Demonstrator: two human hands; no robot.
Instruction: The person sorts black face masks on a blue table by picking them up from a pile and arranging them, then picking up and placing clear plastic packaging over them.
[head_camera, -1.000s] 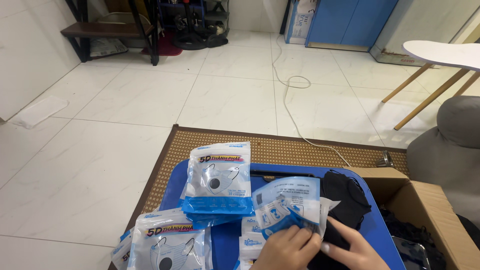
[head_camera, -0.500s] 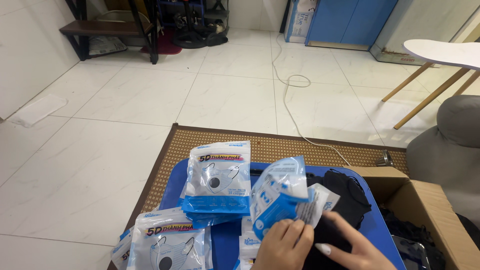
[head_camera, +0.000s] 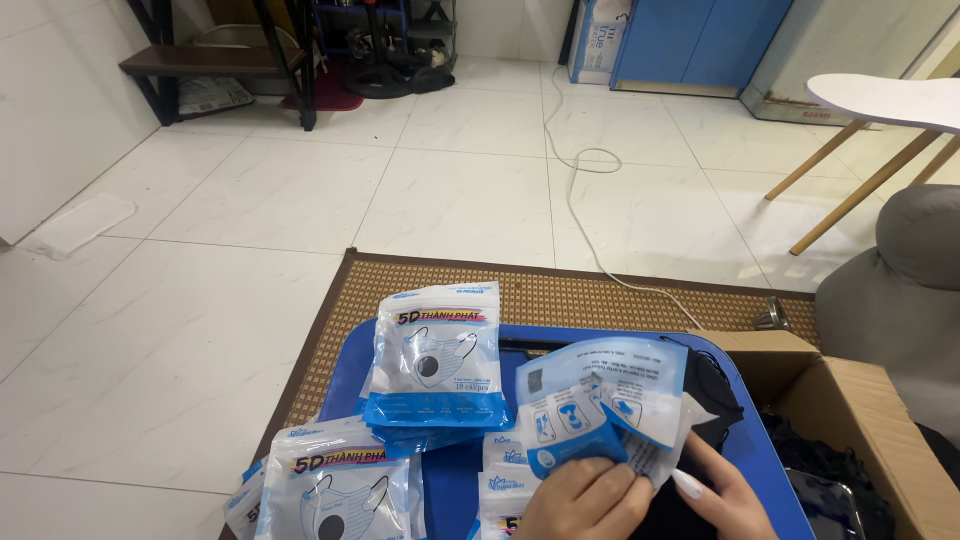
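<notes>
Gripping a blue-and-clear mask packet (head_camera: 600, 405) by its lower edge, the left hand (head_camera: 585, 500) closes its fingers on the plastic at about six o'clock in the head view, though the frame's bottom edge cuts off the wrist. The right hand (head_camera: 725, 490), at five o'clock, presses fingertips against the packet's right corner; most of it is cut off, so I cannot tell whether it truly pinches the packet. The packet tilts above a blue tray (head_camera: 345, 365), hiding part of a pile of black masks (head_camera: 715, 395). A stack of sealed packets (head_camera: 435, 360) lies at nine o'clock from it. A cardboard box (head_camera: 850, 400) sits at three o'clock, its contents dim.
</notes>
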